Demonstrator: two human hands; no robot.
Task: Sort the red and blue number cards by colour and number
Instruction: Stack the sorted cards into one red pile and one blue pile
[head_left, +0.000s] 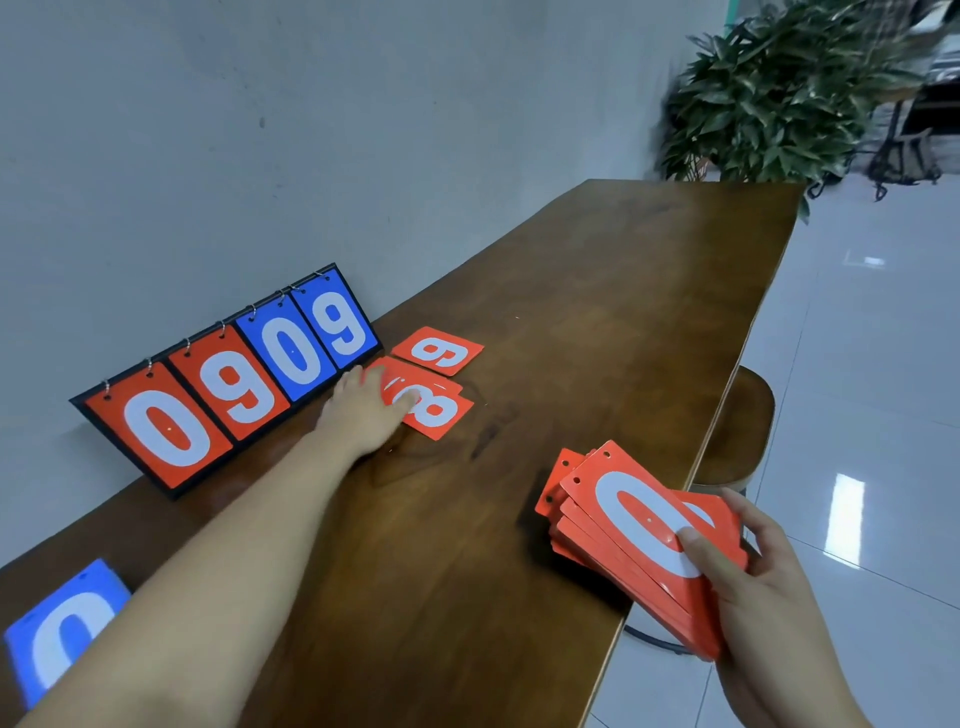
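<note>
We are resting our left hand (363, 410) on a small pile of red cards (434, 413) topped by an 8, with the fingers lying stretched and blurred, gripping nothing. A red 9 card (439, 351) is lying just beyond it on the table (597, 291). Our right hand (748, 582) is gripping a stack of red cards (639, 525) over the table's edge, thumb pressing on the top 0. A flip scoreboard (228, 379) is standing by the wall, and a blue card (62, 629) is lying near us.

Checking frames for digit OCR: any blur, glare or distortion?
Head view: left hand and the red cards under it are motion-smeared; plant blurred too; glare on floor tiles; table edge looks bowed, likely wide-angle; scoreboard and the card stack in the right hand read sharp.
</note>
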